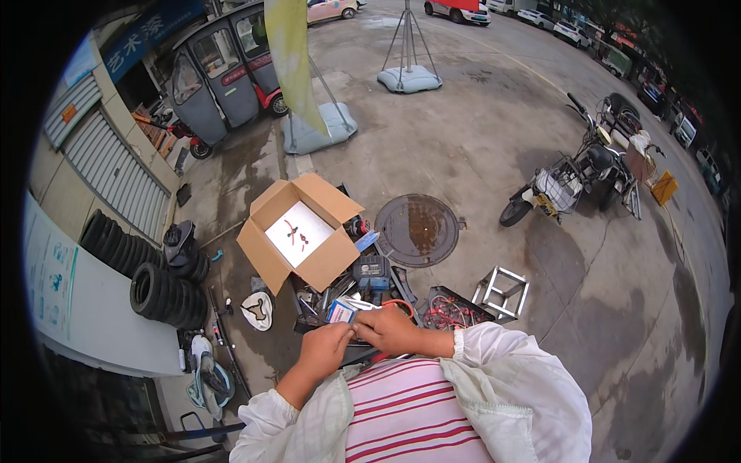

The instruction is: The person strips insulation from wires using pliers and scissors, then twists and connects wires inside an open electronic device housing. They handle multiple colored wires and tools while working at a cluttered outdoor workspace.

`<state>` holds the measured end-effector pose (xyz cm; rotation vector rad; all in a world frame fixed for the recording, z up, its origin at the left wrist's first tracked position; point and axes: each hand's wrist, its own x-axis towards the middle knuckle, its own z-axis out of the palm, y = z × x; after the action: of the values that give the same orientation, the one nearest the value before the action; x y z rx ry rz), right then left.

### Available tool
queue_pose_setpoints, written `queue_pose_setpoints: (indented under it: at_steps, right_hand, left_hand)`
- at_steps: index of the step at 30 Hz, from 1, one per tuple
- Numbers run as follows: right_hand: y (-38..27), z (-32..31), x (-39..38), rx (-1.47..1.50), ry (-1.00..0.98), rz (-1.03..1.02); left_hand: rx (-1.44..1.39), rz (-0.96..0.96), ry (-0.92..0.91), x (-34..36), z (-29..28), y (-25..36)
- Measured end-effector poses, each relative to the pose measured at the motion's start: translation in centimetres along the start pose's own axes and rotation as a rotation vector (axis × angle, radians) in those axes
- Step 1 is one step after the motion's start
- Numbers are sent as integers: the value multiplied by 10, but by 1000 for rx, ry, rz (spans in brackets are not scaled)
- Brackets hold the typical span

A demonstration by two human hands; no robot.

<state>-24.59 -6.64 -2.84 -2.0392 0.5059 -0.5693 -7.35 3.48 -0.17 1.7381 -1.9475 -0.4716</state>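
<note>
Close to my body, my left hand (323, 346) and my right hand (390, 330) meet, fingers pinched together. Between them they grip a small blue-and-white box (340, 312) by its near end. Part of it is hidden behind my fingertips. Just beyond stands an open cardboard box (332, 261), flaps spread, with a white board (287, 228) inside it. Short red-and-black wire pieces (292, 234) lie on that board. Under and around my hands is a jumble of tools, with a dark blue battery-like block (372, 272) and an orange-red ring-shaped handle (400, 305).
Right of the tools are a tray of red wires (455, 310) and a metal frame stool (502, 292). A round manhole cover (394, 224) lies ahead. Stacked tyres (154, 292) stand left, near a white cap-like cloth (257, 310). Farther off are a motorbike (590, 166) and a grey three-wheeler (228, 73).
</note>
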Motion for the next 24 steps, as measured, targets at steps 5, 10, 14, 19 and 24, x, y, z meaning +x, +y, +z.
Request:
queue_pose_setpoints:
  at_steps: [5, 10, 14, 19, 24]
  right_hand:
    - [13, 5, -2, 364, -144, 253]
    - [-5, -10, -3, -134, -17, -317]
    - [-4, -2, -12, 97, -5, 64]
    - [-3, -4, -11, 736, -210, 598]
    - [-2, -5, -12, -229, 21, -405]
  left_hand:
    - [128, 24, 42, 1, 8, -1]
    - [-375, -169, -157, -11, 5, -7]
    - [-108, -12, -22, -7, 6, 10]
    - [141, 67, 75, -9, 15, 6]
    - [-348, -83, -73, -21, 9, 3]
